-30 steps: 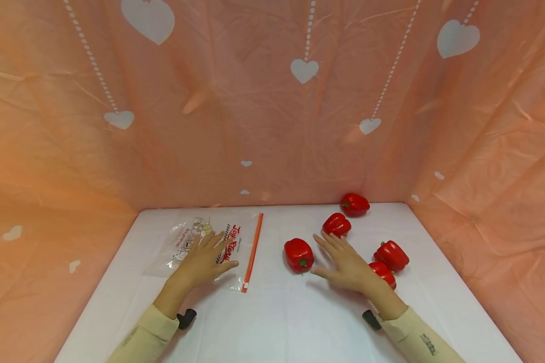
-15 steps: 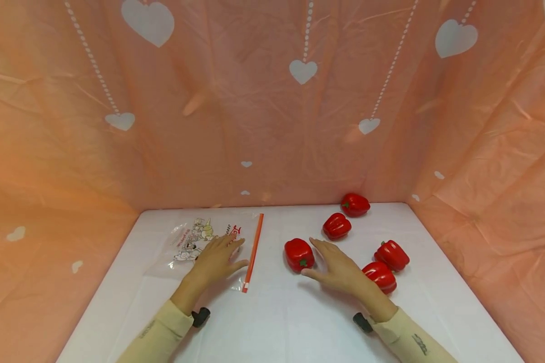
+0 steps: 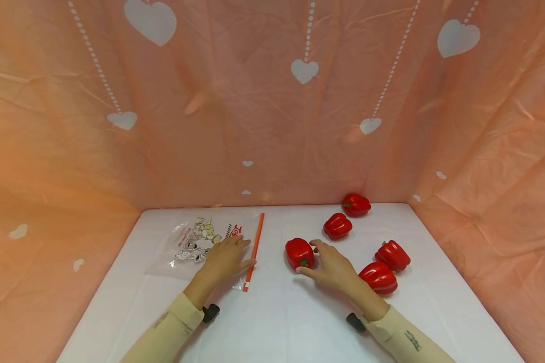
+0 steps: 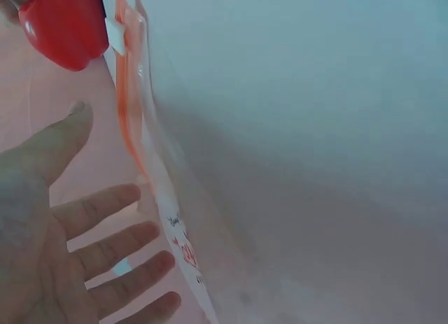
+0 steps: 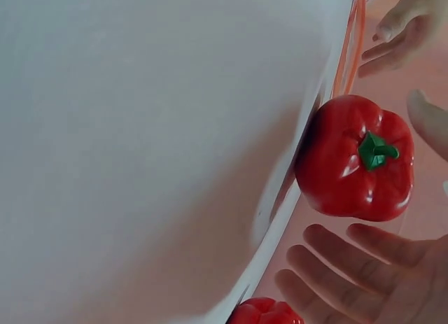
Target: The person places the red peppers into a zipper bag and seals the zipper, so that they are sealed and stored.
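My left hand (image 3: 225, 260) is over the right part of a clear zip bag (image 3: 174, 252) with cartoon print and an orange zip strip. Its fingers are spread and hold nothing; in the left wrist view the hand (image 4: 77, 226) appears apart from the bag. Just right of the bag lies a red bell pepper (image 3: 298, 252) with a green stem. My right hand (image 3: 333, 269) is at that pepper's right side. Seen from the right wrist, the pepper (image 5: 350, 163) sits between thumb and fingers (image 5: 350, 257), with gaps visible on both sides.
Two more red peppers lie toward the back, one pepper (image 3: 337, 226) nearer and another pepper (image 3: 356, 204) by the curtain (image 3: 272, 126). Beside my right forearm, a pepper (image 3: 378, 278) and a further pepper (image 3: 392, 255) nearly touch. All rest on the white table (image 3: 272, 327).
My left hand has moved right across the bag toward its orange strip. The right hand has moved left, its thumb and fingers coming to the nearest pepper. Bag and peppers have stayed put.
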`<state>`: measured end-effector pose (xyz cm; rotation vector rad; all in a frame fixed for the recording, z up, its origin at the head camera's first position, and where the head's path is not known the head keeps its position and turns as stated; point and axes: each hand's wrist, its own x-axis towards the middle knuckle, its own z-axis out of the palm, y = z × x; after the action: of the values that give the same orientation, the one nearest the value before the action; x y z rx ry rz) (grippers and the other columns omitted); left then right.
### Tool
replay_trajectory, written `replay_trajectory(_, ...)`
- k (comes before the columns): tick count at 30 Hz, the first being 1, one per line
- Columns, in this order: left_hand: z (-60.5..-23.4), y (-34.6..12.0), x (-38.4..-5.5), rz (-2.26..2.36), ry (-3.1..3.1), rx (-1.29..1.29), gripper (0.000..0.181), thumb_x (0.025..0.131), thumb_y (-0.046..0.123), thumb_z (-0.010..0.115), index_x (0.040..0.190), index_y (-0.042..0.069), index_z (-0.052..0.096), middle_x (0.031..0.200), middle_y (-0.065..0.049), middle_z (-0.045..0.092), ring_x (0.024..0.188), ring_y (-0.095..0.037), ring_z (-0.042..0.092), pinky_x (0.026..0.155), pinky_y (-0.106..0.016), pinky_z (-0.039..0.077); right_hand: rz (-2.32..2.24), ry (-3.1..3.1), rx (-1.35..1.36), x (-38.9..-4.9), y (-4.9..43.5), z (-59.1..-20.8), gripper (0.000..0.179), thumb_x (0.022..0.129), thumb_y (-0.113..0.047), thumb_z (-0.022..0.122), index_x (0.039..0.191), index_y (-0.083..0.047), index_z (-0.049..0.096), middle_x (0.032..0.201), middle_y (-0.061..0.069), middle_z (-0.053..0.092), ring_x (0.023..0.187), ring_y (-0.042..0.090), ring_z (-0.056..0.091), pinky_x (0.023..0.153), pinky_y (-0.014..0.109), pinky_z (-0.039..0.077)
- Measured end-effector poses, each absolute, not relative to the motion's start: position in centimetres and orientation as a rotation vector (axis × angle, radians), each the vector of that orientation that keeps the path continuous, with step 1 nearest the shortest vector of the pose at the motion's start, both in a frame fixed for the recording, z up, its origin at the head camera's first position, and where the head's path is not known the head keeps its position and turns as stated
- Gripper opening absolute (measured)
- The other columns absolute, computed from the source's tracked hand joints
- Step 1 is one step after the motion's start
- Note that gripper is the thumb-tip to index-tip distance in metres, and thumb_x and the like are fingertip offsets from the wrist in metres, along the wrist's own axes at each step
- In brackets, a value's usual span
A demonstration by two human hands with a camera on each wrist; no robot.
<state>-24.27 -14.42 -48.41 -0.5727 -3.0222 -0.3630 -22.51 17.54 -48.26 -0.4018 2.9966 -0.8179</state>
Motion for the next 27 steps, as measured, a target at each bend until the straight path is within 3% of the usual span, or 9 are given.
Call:
replay_trajectory(4,-48.3,-13.8,-24.4,-0.356,-3.034,-0.527,0.061,0.099,0.050,0.075,0.144,0.010,0.066,0.151,-0.018,0.060,0.142,-0.042,0.054,0.110,-0.064,0.046,-0.827,3.014,-0.389,-22.6,17.1,-48.2,0.079,0.079,-0.059,0.090,0.132,-0.009,0.059,0.108,0.004,0.068,0.098,0.020,0.064,0.078,0.042,0.059)
replay_trajectory(10,-48.3,-13.1,-24.5,-0.332,-3.021,-0.515,0.054,0.095,0.044,0.081,0.133,0.009,0.070,0.137,-0.017,0.066,0.129,-0.041,0.062,0.102,-0.060,0.052,-0.803,3.030,-0.354,-22.9,16.6,-48.3,0.072,0.079,-0.058,0.092,0.119,-0.009,0.056,0.090,0.000,0.058,0.082,0.017,0.056,0.064,0.033,0.049)
replay_trajectory(18,-48.4,-12.9,-24.3,-0.332,-3.014,-0.513,0.044,0.094,0.039,0.083,0.124,0.008,0.073,0.124,-0.014,0.069,0.118,-0.037,0.067,0.095,-0.055,0.056,-0.753,3.038,-0.318,-22.8,16.2,-48.2,0.068,0.080,-0.048,0.093,0.120,-0.009,0.055,0.086,0.000,0.056,0.080,0.017,0.054,0.063,0.034,0.047)
replay_trajectory(24,-48.3,-12.7,-24.3,-0.367,-2.984,-0.499,0.023,0.093,0.029,0.084,0.099,0.011,0.071,0.101,-0.007,0.066,0.096,-0.030,0.068,0.078,-0.049,0.057,-0.747,3.048,-0.304,-22.9,16.3,-48.2,0.062,0.082,-0.044,0.093,0.119,-0.011,0.055,0.087,0.000,0.057,0.080,0.017,0.055,0.064,0.035,0.047)
replay_trajectory(27,-48.4,-12.7,-24.4,-0.361,-2.965,-0.483,0.020,0.091,0.023,0.083,0.086,0.014,0.066,0.088,-0.003,0.059,0.085,-0.026,0.064,0.069,-0.044,0.055,-0.748,3.048,-0.308,-23.0,16.4,-48.2,0.061,0.083,-0.044,0.093,0.119,-0.011,0.055,0.087,0.000,0.058,0.080,0.017,0.055,0.064,0.035,0.047)
